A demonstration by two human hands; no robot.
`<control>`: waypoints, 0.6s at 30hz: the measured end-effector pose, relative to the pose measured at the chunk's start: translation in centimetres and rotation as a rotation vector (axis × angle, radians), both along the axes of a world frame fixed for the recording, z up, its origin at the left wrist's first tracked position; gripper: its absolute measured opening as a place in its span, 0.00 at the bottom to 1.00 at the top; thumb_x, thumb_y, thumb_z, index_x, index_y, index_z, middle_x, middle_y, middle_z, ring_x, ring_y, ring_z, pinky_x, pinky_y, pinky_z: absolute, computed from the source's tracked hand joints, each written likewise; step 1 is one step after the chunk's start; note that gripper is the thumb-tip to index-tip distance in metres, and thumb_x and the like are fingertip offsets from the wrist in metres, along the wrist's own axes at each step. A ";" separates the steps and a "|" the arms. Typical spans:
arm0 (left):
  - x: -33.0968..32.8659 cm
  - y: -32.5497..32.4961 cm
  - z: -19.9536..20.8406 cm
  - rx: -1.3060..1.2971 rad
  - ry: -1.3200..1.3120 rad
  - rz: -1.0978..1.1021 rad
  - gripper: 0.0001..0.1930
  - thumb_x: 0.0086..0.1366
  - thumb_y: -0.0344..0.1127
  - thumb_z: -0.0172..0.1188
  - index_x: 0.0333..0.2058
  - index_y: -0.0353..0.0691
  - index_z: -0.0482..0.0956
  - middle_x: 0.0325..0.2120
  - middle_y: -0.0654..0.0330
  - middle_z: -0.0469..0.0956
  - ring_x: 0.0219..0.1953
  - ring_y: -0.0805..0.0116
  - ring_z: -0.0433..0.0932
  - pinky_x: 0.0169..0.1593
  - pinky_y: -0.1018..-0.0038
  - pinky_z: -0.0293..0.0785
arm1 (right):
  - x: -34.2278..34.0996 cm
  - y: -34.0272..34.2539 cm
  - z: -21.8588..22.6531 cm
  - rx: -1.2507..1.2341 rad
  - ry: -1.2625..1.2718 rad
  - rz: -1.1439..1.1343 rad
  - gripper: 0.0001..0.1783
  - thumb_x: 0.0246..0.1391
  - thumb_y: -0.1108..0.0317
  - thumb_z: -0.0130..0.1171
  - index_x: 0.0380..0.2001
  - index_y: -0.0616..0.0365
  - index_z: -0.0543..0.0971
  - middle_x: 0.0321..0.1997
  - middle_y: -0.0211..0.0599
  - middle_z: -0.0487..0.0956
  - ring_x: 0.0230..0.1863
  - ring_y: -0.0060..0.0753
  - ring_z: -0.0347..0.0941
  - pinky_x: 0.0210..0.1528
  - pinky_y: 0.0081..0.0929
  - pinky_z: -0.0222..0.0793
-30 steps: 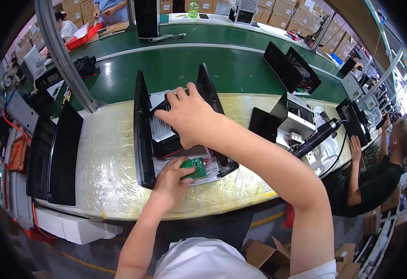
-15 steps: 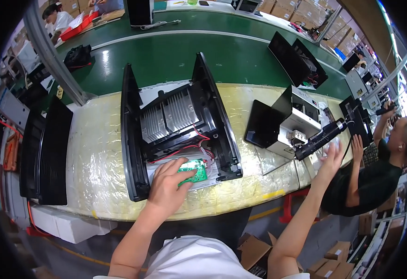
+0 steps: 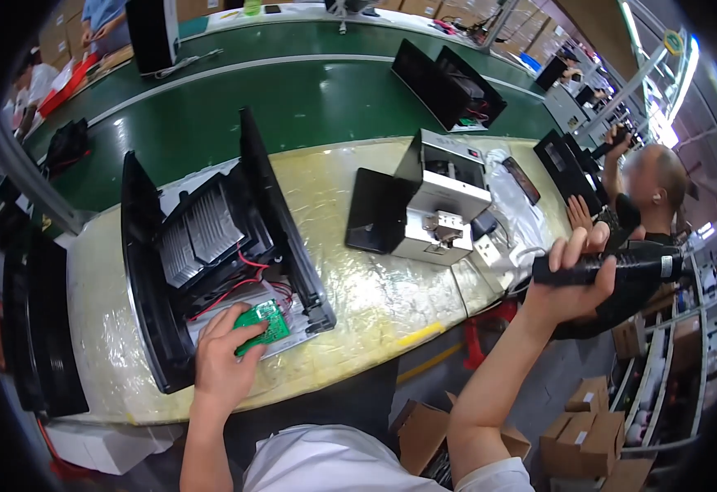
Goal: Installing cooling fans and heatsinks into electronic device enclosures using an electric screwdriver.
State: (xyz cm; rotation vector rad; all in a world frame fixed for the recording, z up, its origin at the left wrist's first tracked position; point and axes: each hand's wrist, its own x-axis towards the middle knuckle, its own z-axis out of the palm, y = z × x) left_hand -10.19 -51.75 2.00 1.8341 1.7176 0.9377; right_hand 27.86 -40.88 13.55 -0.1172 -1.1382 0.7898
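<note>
My left hand [image 3: 225, 357] grips the edge of a green circuit board [image 3: 268, 321], thumb on top, at the near end of an open black housing [image 3: 293, 250]. Red wires [image 3: 229, 291] run from beside the board toward a silver finned heat sink [image 3: 202, 238] inside the housing. Off to the right, my right hand [image 3: 567, 287] is wrapped around a black cylindrical electric screwdriver [image 3: 645, 266], raised above the table's right end. Its tip cannot be made out.
A white metal box [image 3: 448, 238] with a dark panel stands right of the housing. Black panels [image 3: 51, 328] stand at the left. Another black housing [image 3: 448, 86] sits on the green conveyor [image 3: 293, 98]. A co-worker [image 3: 653, 189] is close at the right; cartons [image 3: 584, 439] lie on the floor.
My right hand has closed around the screwdriver, which was hanging at the right, and swung it outward. My left hand stays on the circuit board, now slightly tilted. The view has turned right.
</note>
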 end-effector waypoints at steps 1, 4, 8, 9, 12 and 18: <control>-0.2 -0.1 -0.1 0.003 0.000 -0.015 0.16 0.47 0.24 0.71 0.38 0.36 0.86 0.49 0.50 0.79 0.53 0.48 0.76 0.57 0.61 0.69 | -0.1 0.6 0.8 0.054 -0.030 0.036 0.08 0.67 0.62 0.47 0.40 0.55 0.69 0.33 0.29 0.63 0.21 0.21 0.58 0.22 0.21 0.59; -0.2 0.1 -0.3 0.007 0.006 -0.019 0.16 0.47 0.23 0.70 0.38 0.36 0.86 0.49 0.50 0.79 0.54 0.49 0.75 0.57 0.62 0.68 | -0.3 2.6 1.5 -0.063 -0.202 -0.097 0.17 0.66 0.63 0.46 0.21 0.52 0.62 0.27 0.26 0.61 0.19 0.21 0.57 0.23 0.22 0.60; 0.1 0.0 -0.3 0.008 0.009 -0.022 0.17 0.47 0.23 0.70 0.39 0.36 0.86 0.50 0.50 0.79 0.54 0.48 0.75 0.57 0.62 0.68 | -3.9 4.6 1.2 -0.051 -0.244 -0.284 0.32 0.64 0.69 0.50 0.67 0.62 0.53 0.25 0.32 0.62 0.16 0.24 0.62 0.18 0.28 0.64; 0.2 -0.1 -0.2 0.016 0.018 -0.023 0.17 0.47 0.23 0.70 0.39 0.36 0.86 0.50 0.50 0.78 0.54 0.48 0.75 0.57 0.62 0.68 | -3.8 5.7 0.7 -0.064 -0.270 -0.286 0.36 0.63 0.69 0.52 0.70 0.60 0.52 0.25 0.32 0.63 0.17 0.24 0.64 0.18 0.26 0.65; 0.3 -0.1 -0.3 0.027 0.017 -0.030 0.17 0.47 0.23 0.70 0.39 0.36 0.86 0.50 0.50 0.78 0.54 0.48 0.75 0.57 0.62 0.68 | -4.7 7.1 -0.2 -0.112 -0.360 -0.256 0.38 0.61 0.71 0.56 0.70 0.60 0.51 0.23 0.31 0.64 0.16 0.22 0.63 0.18 0.22 0.65; 0.8 0.0 -0.4 0.056 -0.005 -0.027 0.17 0.46 0.23 0.70 0.39 0.35 0.85 0.49 0.49 0.78 0.52 0.47 0.76 0.56 0.62 0.69 | -4.2 7.6 0.1 -0.125 -0.387 -0.138 0.39 0.61 0.72 0.56 0.71 0.58 0.51 0.22 0.28 0.62 0.16 0.21 0.62 0.18 0.22 0.63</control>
